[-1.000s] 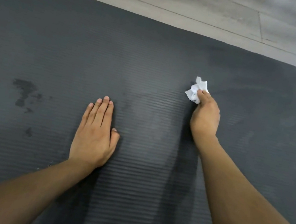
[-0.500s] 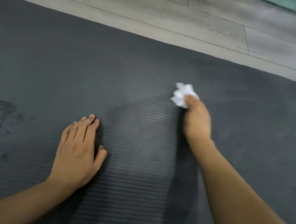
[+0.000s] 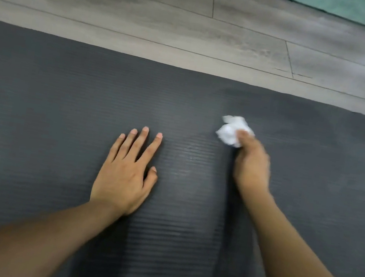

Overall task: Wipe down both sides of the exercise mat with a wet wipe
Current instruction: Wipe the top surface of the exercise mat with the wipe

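A: The floor (image 3: 194,21) is grey wood-look plank. The dark ribbed exercise mat (image 3: 40,98) lies flat on it, its far edge running across the upper part of the view. A teal rug (image 3: 338,7) shows at the far right of the floor, partly cut off.

B: Hands?

A: We log the left hand (image 3: 123,177) palm down on the mat, fingers straight and slightly spread, holding nothing. The right hand (image 3: 251,167) is blurred. Its fingers curl round a crumpled white wet wipe (image 3: 232,131), which is against the mat near the far edge, to the right of the left hand.

B: Progress?

A: We judge this to be mid-wipe on the upward face. A faint sheen on the ribs between the two hands reads to us as a damp, wiped strip. Elsewhere the surface looks matt, so we cannot say how much of this face is covered. The mat's ends are out of view.

B: The underside?

A: Not visible. One face lies against the floor, and we cannot tell whether it is done. The rest of this face remains, and possibly a flip.
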Tool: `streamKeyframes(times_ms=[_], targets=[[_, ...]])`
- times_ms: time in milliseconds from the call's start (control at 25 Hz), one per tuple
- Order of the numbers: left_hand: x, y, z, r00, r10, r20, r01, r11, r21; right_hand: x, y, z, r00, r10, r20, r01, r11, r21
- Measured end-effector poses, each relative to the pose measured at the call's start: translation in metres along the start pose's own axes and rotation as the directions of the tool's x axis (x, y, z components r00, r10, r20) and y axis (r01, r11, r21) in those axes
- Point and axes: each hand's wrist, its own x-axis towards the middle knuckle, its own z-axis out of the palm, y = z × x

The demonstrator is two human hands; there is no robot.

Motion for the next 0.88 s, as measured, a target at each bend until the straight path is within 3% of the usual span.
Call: streamKeyframes(times_ms=[80, 120, 160, 240, 280, 320, 360, 400, 480, 520, 600, 640, 680, 720, 760, 800, 840, 880], targets=[[0.002, 0.001, 0.001, 1.000, 0.004, 0.000, -0.004, 1.000, 0.009, 0.024, 0.027, -0.023, 0.935, 0.354, -0.038, -0.354, 0.935, -0.010], [0.004, 0.001, 0.002, 1.000, 0.006, 0.001, -0.006, 1.000, 0.010, 0.032, 0.029, -0.020, 0.840, 0.543, -0.020, -0.538, 0.837, 0.104], [0.005, 0.001, 0.002, 1.000, 0.005, 0.006, -0.005, 1.000, 0.015, 0.038, 0.019, -0.013, 0.840, 0.542, -0.019, -0.528, 0.827, 0.194], [0.005, 0.001, 0.003, 1.000, -0.005, 0.026, 0.004, 0.999, 0.036, 0.033, -0.020, 0.017, 0.962, 0.270, 0.051, -0.274, 0.934, 0.231], [0.005, 0.001, 0.002, 0.999, -0.009, 0.033, 0.008, 0.999, 0.042, 0.023, -0.044, 0.033, 0.988, 0.021, 0.155, -0.045, 0.988, 0.150], [0.004, 0.001, 0.002, 0.999, -0.008, 0.038, 0.006, 0.999, 0.041, 0.013, -0.051, 0.050, 0.943, -0.234, 0.234, 0.202, 0.967, 0.154], [0.004, 0.000, 0.001, 0.999, -0.004, 0.043, 0.002, 0.999, 0.038, 0.013, -0.053, 0.056, 0.882, -0.369, 0.294, 0.343, 0.929, 0.136], [0.005, 0.001, 0.000, 0.999, -0.002, 0.048, 0.000, 0.999, 0.035, 0.019, -0.043, 0.050, 0.895, -0.360, 0.263, 0.329, 0.931, 0.155], [0.005, 0.002, -0.001, 0.999, -0.002, 0.048, 0.000, 0.999, 0.039, 0.042, 0.000, 0.024, 0.983, -0.019, 0.181, 0.003, 0.996, 0.087], [0.005, 0.002, 0.000, 0.999, -0.004, 0.044, 0.002, 0.999, 0.045, 0.052, 0.023, 0.002, 0.980, 0.175, 0.099, -0.172, 0.984, -0.037], [0.006, 0.002, 0.001, 0.999, -0.011, 0.044, 0.009, 0.999, 0.051, 0.067, 0.048, -0.014, 0.834, 0.551, -0.011, -0.551, 0.833, -0.052], [0.006, 0.002, 0.001, 0.999, -0.012, 0.041, 0.010, 0.999, 0.052, 0.071, 0.039, -0.005, 0.801, 0.599, -0.025, -0.596, 0.800, 0.076], [0.006, 0.002, 0.000, 0.999, -0.013, 0.036, 0.011, 0.999, 0.051, 0.070, 0.011, 0.010, 0.845, 0.531, 0.066, -0.532, 0.820, 0.212], [0.007, 0.002, 0.000, 0.999, -0.011, 0.036, 0.010, 0.999, 0.050, 0.060, -0.017, 0.030, 0.920, 0.347, 0.180, -0.389, 0.860, 0.329], [0.007, 0.002, -0.001, 0.999, -0.010, 0.039, 0.009, 0.999, 0.047, 0.044, -0.049, 0.053, 0.957, 0.083, 0.280, -0.177, 0.927, 0.331], [0.007, 0.002, -0.001, 0.999, -0.012, 0.040, 0.010, 0.999, 0.042, 0.029, -0.070, 0.071, 0.918, -0.184, 0.350, 0.065, 0.944, 0.325], [0.008, 0.002, -0.001, 0.999, -0.012, 0.041, 0.010, 0.999, 0.041, 0.022, -0.084, 0.080, 0.861, -0.359, 0.361, 0.253, 0.917, 0.308], [0.008, 0.002, -0.001, 0.999, -0.011, 0.049, 0.009, 0.999, 0.043, 0.030, -0.077, 0.083, 0.817, -0.444, 0.369, 0.340, 0.887, 0.313]])
